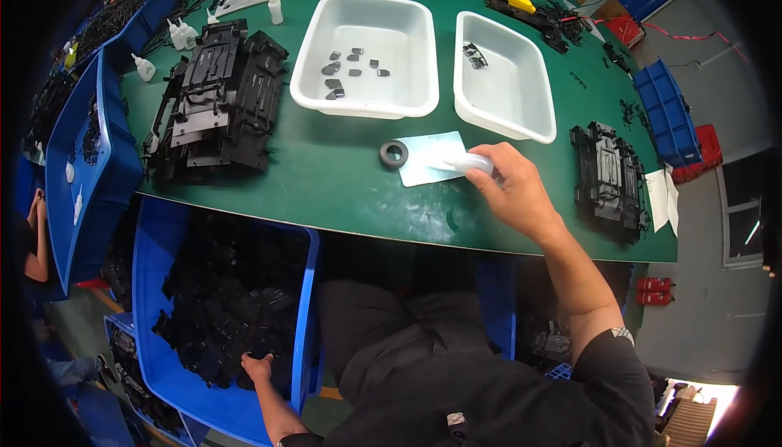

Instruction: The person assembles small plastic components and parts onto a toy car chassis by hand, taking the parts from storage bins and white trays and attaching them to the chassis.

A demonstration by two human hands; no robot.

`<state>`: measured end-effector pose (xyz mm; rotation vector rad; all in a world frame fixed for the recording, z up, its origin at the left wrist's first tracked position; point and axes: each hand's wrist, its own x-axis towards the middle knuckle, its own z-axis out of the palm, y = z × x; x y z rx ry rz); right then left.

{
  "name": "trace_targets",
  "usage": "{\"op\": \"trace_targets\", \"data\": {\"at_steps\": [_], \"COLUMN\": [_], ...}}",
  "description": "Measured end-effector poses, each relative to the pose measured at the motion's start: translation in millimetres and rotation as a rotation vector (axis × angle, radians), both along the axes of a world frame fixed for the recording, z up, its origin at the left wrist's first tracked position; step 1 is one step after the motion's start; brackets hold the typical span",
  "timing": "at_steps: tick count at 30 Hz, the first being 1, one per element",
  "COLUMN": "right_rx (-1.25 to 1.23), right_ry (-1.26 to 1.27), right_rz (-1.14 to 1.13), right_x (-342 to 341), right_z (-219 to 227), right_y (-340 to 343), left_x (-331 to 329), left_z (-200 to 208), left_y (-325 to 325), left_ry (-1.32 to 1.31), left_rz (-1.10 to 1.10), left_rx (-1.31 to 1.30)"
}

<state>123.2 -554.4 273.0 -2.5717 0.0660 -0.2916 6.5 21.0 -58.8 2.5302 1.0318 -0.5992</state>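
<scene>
My right hand (515, 189) is closed around a small white squeeze bottle (475, 162), its nozzle pointing left over a pale blue sheet (432, 154). A black ring (393, 154) rests at the sheet's left edge. Down at the left, my left hand (258, 367) reaches into a blue bin (306, 300) heaped with black plastic parts (232, 317). Its thumb and fingers close on one of the dark parts, whose outline blends into the heap. Above the sheet, a white tub (366, 105) holds several small black pieces (355, 58).
A second white tub (505, 93) stands beside the first, with a few black pieces inside. Stacked black frames (220, 97) sit at the table's left, more black frames (609, 174) at its right. White bottles (275, 10) stand near the back. Blue crates (668, 113) flank the green table (342, 195).
</scene>
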Motion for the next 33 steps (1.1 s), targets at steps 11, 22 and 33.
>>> {"op": "trace_targets", "data": {"at_steps": [11,22,33], "right_rx": [-0.181,-0.196,-0.229], "right_ry": [-0.002,0.073,0.086], "right_rz": [0.057,0.054,0.057], "right_x": [11,16,19], "right_z": [9,21,22], "right_y": [2,9,13], "left_x": [3,3,2], "left_z": [-1,1,-2], "left_y": [-4,-6,-2], "left_ry": [0.004,0.012,0.016], "left_rz": [0.033,0.049,0.055], "left_rx": [0.03,0.02,0.021]}}
